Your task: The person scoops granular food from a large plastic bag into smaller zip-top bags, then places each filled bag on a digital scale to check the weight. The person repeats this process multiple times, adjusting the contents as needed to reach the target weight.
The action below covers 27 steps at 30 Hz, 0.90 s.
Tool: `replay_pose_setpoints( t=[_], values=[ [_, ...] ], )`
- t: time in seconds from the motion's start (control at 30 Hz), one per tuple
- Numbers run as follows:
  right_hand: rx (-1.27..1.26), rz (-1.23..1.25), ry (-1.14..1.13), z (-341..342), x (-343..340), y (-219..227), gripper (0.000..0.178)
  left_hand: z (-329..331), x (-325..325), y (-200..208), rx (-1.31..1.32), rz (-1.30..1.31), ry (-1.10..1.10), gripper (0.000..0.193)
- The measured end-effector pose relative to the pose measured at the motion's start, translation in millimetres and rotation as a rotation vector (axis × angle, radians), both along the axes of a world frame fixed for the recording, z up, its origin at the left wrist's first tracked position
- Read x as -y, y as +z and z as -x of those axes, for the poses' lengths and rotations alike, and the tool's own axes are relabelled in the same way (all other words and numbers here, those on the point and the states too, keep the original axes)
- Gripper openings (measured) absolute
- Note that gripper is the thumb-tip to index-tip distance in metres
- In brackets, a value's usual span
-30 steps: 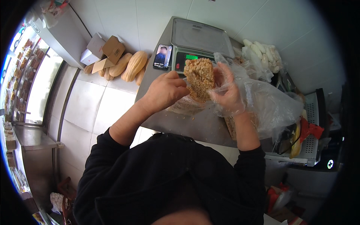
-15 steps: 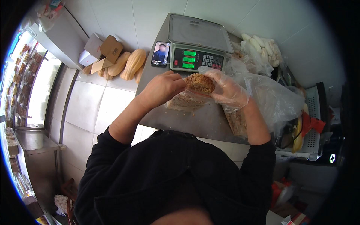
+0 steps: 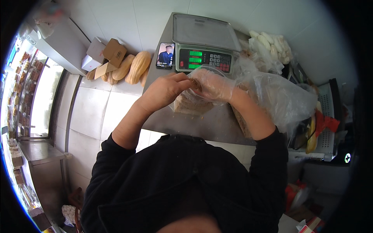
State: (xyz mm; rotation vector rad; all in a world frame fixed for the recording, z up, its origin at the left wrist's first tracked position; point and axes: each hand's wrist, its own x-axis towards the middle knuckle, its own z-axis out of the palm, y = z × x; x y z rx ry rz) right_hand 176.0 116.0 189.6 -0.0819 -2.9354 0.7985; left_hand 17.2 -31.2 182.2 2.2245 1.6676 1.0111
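Your left hand [image 3: 168,89] pinches the bag [image 3: 189,97], brown pieces [image 3: 189,107] already inside, its mouth not yet closed, your gloved right hand [image 3: 213,85] at the opening, grip hidden.

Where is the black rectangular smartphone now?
In the head view, the black smartphone is left of the grey electronic scale, on the grey metal table, beyond the left hand.

Scale [image 3: 206,39]: 3 green readouts [image 3: 195,60], digits illegible; phone scrn [image 3: 166,55] txt too sm.
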Motion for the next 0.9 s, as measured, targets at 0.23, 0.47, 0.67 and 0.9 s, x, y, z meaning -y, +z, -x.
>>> replay_pose_setpoints(
  t=[0.23, 0.47, 0.67, 0.9],
  values=[
    [0.322, -0.368, -0.075, 12.5, -5.0, 12.2, 0.034, 6.9, -1.5, -2.3, -0.064, -0.095, -0.001, 0.018],
    [0.128, -0.364, -0.125, 8.2, -11.1, 3.7, 0.038, 6.2, -7.0, -0.8, -0.117, -0.095, -0.034, 0.011],
    [-0.010, -0.114, -0.403, -23.9, -20.4, 19.8, 0.032, 0.6, -7.8, -1.6, -0.134, -0.104, -0.024, 0.011],
    [-0.138, 0.021, -0.507, -79.7, -12.3, 28.1, 0.037, 10.9, -23.7, -7.0, -0.100, -0.221, -0.073, 0.011]
  ],
)
